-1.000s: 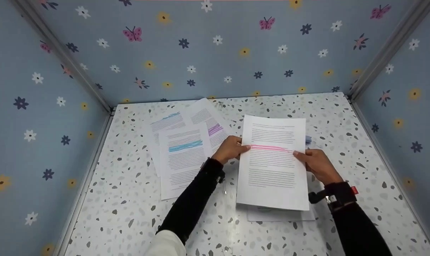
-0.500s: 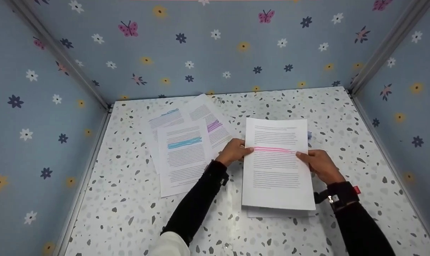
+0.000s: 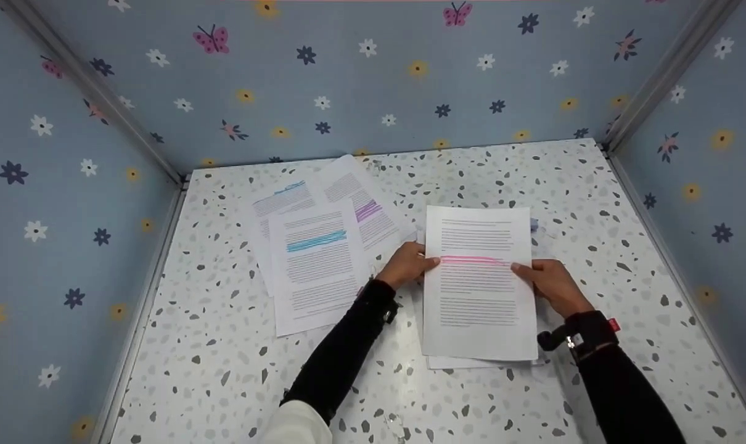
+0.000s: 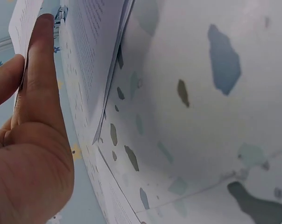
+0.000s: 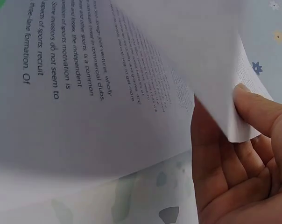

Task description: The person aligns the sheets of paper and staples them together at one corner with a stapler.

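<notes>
Both hands hold up a printed sheet of paper (image 3: pixel 479 336) with a pink highlighted line. My left hand (image 3: pixel 404 266) pinches its left edge, thumb on the printed face. The right hand (image 3: pixel 557 287) pinches the right edge the same way. In the left wrist view, thumb and fingers (image 4: pixel 40 79) have the sheet (image 4: pixel 24 23) between them. The right wrist view has the sheet's corner (image 5: pixel 241 130) between the thumb and curled fingers. Beneath it lies another printed page (image 5: pixel 85 135) with a green mark at its top left, mostly hidden in the head view.
Left on the speckled table (image 3: pixel 213 370), overlapping pages lie spread: one front page with blue highlighting (image 3: pixel 317 271), one with purple (image 3: pixel 370 213), and one behind with blue (image 3: pixel 280 197). A small bluish patch (image 3: pixel 534 225) shows behind the held sheet. Flowered walls (image 3: pixel 373 74) enclose the table.
The held sheet has come slightly toward the front of the table, its lower edge now closer to that of the page beneath. Both hands keep their grip. The head view has tilted down.
</notes>
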`<action>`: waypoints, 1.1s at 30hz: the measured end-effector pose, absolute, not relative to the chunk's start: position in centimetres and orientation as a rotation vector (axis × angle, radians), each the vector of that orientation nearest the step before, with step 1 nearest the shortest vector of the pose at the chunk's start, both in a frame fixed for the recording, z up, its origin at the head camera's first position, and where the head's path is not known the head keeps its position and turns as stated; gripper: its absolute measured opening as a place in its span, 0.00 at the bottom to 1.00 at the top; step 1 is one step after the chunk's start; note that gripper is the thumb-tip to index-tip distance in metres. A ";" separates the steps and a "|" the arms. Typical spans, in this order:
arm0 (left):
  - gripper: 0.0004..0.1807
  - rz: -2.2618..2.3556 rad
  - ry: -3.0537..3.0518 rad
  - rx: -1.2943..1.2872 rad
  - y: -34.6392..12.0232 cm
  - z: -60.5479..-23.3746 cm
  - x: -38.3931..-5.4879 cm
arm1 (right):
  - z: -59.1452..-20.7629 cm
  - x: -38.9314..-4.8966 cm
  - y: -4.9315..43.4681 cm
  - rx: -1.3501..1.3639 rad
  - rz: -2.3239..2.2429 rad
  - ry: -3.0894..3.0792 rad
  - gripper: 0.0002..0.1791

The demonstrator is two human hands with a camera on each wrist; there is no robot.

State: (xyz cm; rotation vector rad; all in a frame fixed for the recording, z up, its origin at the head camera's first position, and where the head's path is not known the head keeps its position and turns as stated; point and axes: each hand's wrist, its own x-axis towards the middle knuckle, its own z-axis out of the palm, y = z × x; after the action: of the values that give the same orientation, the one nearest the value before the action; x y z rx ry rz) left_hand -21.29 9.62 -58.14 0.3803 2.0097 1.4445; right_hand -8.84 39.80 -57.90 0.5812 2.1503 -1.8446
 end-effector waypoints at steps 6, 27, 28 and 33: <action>0.13 1.416 2.037 0.343 9.9 -58.0 -21.2 | -57.4 -9.0 39.8 0.611 -1.816 2.143 0.29; 0.14 1.214 2.201 0.369 9.4 -58.2 -20.0 | -58.6 -8.7 40.5 0.687 -1.448 2.506 0.22; 0.14 1.206 2.210 0.370 9.4 -58.3 -19.9 | -58.6 -8.7 40.4 0.683 -1.418 2.531 0.22; 0.16 1.190 2.233 0.367 9.2 -58.7 -19.9 | -58.5 -8.7 40.0 0.684 -1.315 2.594 0.23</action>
State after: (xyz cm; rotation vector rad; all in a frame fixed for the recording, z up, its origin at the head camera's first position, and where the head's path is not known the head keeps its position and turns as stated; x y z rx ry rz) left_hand -19.87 9.23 -58.75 0.3667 2.2332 1.1902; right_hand -8.70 40.03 -58.54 0.6836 2.5942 -1.3153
